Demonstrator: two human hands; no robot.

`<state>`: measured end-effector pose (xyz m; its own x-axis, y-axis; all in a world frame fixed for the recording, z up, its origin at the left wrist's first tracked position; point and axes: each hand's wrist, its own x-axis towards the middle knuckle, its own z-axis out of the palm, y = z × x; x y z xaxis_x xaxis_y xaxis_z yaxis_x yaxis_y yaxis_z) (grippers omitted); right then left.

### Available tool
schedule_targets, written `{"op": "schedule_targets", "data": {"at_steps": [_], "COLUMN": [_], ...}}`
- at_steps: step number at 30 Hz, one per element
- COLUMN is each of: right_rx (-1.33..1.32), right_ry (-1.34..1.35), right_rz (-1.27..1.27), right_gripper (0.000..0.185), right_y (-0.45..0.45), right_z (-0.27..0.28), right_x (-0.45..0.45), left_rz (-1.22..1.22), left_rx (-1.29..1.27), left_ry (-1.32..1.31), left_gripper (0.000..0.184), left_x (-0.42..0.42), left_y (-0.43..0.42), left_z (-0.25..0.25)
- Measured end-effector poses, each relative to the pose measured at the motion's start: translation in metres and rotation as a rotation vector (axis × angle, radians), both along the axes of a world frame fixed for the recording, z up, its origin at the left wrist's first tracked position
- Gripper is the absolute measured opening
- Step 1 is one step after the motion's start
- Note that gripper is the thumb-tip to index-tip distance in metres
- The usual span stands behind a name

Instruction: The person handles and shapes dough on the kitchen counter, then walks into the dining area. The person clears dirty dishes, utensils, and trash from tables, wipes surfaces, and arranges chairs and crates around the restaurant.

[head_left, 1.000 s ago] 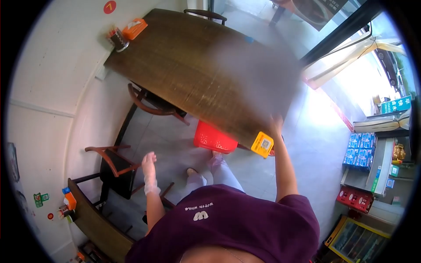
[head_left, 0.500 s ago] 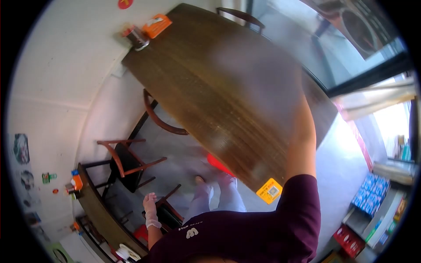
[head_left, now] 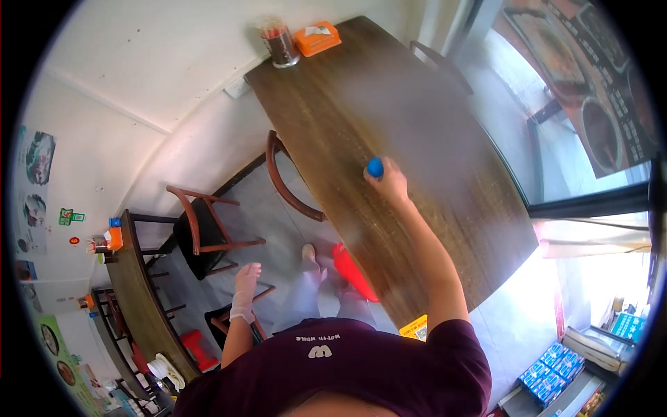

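My right hand (head_left: pixel 390 181) reaches over the wooden table (head_left: pixel 333 118), its bare fingers wrapped round a small blue object (head_left: pixel 375 167) with a round top. My left hand (head_left: pixel 248 276), in a thin clear glove, hangs low beside my body, away from the table, with its fingers apart and nothing in them. On the table's far end stand an orange tissue box (head_left: pixel 317 40) and a dark holder (head_left: pixel 281 48) full of sticks. A yellow card with a code (head_left: pixel 415 328) lies at the near edge, partly hidden by my sleeve.
A curved chair back (head_left: pixel 283 182) touches the table's left side. Further left are a second chair (head_left: pixel 205 226) and another table (head_left: pixel 139 278). A red stool (head_left: pixel 351 272) sits partly under the near edge. Glass stands along the right. Blue packs (head_left: pixel 552 372) are stacked at lower right.
My right hand has come out of the blurred patch and now shows round the blue object over the table's middle. The view has turned, and more of the left side shows.
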<state>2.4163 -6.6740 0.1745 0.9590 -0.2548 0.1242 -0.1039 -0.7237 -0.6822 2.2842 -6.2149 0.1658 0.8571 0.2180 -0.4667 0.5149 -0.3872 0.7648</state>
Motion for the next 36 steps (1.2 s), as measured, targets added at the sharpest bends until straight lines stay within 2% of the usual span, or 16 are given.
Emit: {"op": "schedule_targets", "data": {"at_steps": [1,5,9,12,16,20,23,26,28,30,32,35,36], "right_rx": [-0.002,-0.025,-0.024,-0.109,-0.099,-0.133,-0.008,-0.041,-0.13,-0.05,-0.092,-0.129,-0.129], "right_ry": [-0.065,-0.011,0.0,-0.082,-0.071,-0.215,0.034,-0.039,-0.215,-0.071,-0.058,0.123,0.153], "right_rz": [0.015,-0.039,-0.142,-0.143,-0.133,-0.133,-0.173,-0.127,-0.131,-0.181,-0.372,-0.886,-1.086], "right_gripper": [0.053,0.052,0.055,0.052,0.053,0.055,0.065,0.08,0.076,0.069,0.065,0.059,0.059], "right_y": [0.01,0.02,0.017,0.028,0.062,0.098,0.115,0.113,0.096,0.069,0.035,-0.001,-0.014], "right_z": [0.001,0.013,0.002,-0.006,-0.006,-0.012,-0.008,-0.001,-0.005,0.026,0.032,0.044,0.023], "right_x": [0.008,0.047,0.109,0.183,0.313,0.423,0.455,0.433,0.387,0.31,0.214,0.032,-0.043], "left_rz": [-0.006,-0.044,-0.124,-0.166,0.047,0.151,0.092,0.06,-0.014,-0.024,-0.247,-0.569,-0.673], "left_rx": [-0.003,0.01,-0.138,-0.105,-0.331,-0.25,-0.167,-0.152,-0.174,-0.235,-0.256,-0.184,-0.16], "left_ry": [-0.011,0.016,0.003,0.162,0.133,0.19,0.289,0.498,0.553,0.706,0.786,0.816,0.812], "left_gripper": [0.018,0.019,0.026,0.026,0.024,0.022,0.021,0.021,0.023,0.024,0.026,0.026,0.026], "left_x": [0.01,0.055,0.112,0.178,0.248,0.291,0.297,0.301,0.298,0.299,0.303,0.313,0.315], "left_y": [0.0,0.01,0.028,0.03,0.057,0.069,0.088,0.096,0.094,0.091,0.083,0.027,-0.002], "left_z": [-0.005,-0.038,-0.088,-0.104,-0.137,-0.121,-0.149,-0.175,-0.178,-0.188,-0.18,-0.175,-0.172]}}
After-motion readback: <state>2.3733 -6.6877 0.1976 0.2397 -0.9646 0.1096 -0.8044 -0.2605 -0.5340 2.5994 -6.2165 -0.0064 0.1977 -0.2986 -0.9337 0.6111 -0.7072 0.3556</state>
